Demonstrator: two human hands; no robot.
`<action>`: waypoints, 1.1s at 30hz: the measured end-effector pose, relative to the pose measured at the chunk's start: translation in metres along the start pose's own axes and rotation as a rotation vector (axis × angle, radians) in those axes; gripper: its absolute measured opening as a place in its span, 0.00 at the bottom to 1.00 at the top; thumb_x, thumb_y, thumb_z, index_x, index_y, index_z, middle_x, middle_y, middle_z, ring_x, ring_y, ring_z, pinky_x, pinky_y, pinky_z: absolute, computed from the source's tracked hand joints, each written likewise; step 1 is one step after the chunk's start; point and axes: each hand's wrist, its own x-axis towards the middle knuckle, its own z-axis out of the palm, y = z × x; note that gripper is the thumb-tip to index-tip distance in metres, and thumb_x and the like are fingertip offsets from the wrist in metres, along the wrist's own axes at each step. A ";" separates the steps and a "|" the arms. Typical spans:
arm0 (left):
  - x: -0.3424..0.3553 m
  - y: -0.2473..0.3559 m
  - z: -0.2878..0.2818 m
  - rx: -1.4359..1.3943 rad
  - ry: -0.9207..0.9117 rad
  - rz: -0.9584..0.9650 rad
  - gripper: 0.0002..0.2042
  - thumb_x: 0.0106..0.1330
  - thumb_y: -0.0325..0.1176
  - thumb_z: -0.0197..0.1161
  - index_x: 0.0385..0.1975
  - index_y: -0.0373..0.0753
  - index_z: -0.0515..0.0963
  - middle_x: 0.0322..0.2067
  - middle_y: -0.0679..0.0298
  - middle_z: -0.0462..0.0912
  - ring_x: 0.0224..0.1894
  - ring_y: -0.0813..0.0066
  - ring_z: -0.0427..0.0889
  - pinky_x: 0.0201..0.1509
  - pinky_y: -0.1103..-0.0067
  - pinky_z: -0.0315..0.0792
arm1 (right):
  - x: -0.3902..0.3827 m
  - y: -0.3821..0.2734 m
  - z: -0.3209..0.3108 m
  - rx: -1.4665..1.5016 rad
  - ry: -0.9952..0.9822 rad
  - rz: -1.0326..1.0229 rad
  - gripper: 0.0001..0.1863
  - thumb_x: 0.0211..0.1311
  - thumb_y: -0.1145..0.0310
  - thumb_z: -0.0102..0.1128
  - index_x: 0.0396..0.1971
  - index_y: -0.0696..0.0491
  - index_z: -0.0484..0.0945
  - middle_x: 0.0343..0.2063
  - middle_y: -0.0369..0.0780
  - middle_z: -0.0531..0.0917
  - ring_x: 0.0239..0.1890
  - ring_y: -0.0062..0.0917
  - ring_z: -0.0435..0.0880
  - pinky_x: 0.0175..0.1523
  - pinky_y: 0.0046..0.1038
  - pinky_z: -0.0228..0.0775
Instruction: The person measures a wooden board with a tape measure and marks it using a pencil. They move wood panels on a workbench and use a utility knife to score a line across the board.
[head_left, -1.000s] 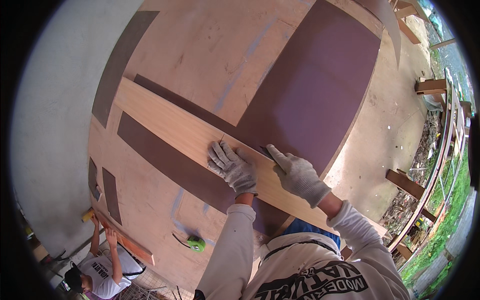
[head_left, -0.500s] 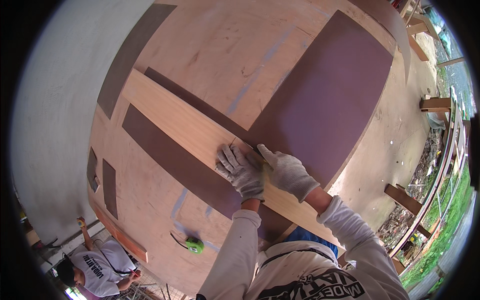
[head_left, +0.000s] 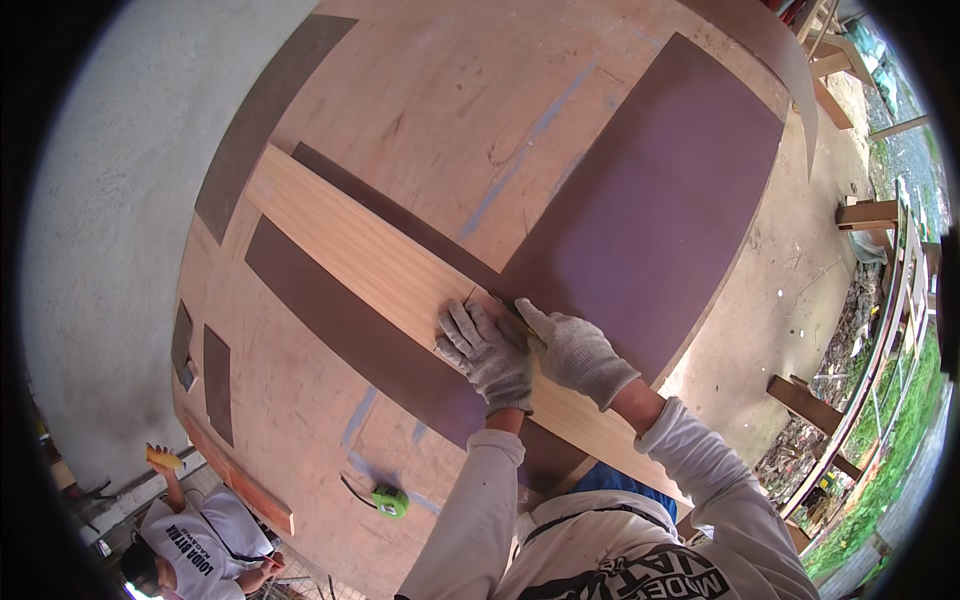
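Observation:
A long light wood board [head_left: 360, 240] lies slantwise across a dark brown sheet strip [head_left: 340, 305], which shows along both its sides. My left hand [head_left: 485, 350], in a pale work glove, presses on the board with its fingers spread flat. Close beside it my gloved right hand [head_left: 580, 352] is closed round a slim utility knife [head_left: 518, 322], dark and yellow, its index finger stretched along the top. The knife is at the board's far edge; its blade and most of its handle are hidden. A large dark brown sheet [head_left: 650, 200] adjoins on the right.
Under everything is a big worn plywood table [head_left: 430, 90]. A green tape measure [head_left: 390, 501] lies near its front edge. Dark offcuts [head_left: 217, 385] lie at the left, another strip [head_left: 270, 120] at the far left. A co-worker [head_left: 205, 540] is at lower left, holding a yellow object [head_left: 165, 458].
My two hands and the knife have barely shifted relative to the board. The view has moved slightly. The co-worker's hand with the yellow object has turned.

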 end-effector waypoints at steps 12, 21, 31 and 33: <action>0.001 -0.001 0.000 -0.035 0.009 0.006 0.29 0.78 0.42 0.55 0.71 0.28 0.65 0.75 0.41 0.62 0.80 0.35 0.55 0.78 0.38 0.50 | -0.001 -0.006 -0.005 -0.030 -0.016 -0.056 0.32 0.77 0.65 0.56 0.78 0.51 0.64 0.41 0.53 0.87 0.44 0.48 0.89 0.51 0.45 0.81; 0.001 -0.002 0.002 -0.020 0.035 -0.003 0.29 0.78 0.43 0.55 0.71 0.30 0.65 0.75 0.43 0.62 0.80 0.36 0.56 0.78 0.38 0.50 | 0.005 -0.011 -0.017 -0.068 -0.110 -0.037 0.38 0.69 0.67 0.62 0.78 0.52 0.62 0.44 0.53 0.87 0.47 0.49 0.90 0.53 0.45 0.82; -0.002 0.000 -0.003 -0.006 -0.033 0.040 0.37 0.73 0.51 0.62 0.72 0.29 0.62 0.73 0.41 0.62 0.79 0.34 0.56 0.78 0.38 0.51 | 0.022 -0.036 -0.057 -0.107 -0.252 -0.027 0.31 0.65 0.75 0.60 0.70 0.58 0.70 0.36 0.53 0.89 0.44 0.50 0.91 0.46 0.46 0.84; 0.000 0.003 -0.005 -0.044 -0.003 0.032 0.35 0.75 0.49 0.61 0.72 0.29 0.63 0.73 0.42 0.63 0.79 0.36 0.56 0.78 0.39 0.51 | 0.018 -0.029 -0.055 -0.088 -0.244 -0.033 0.32 0.64 0.75 0.60 0.70 0.58 0.69 0.36 0.53 0.89 0.43 0.50 0.91 0.45 0.46 0.84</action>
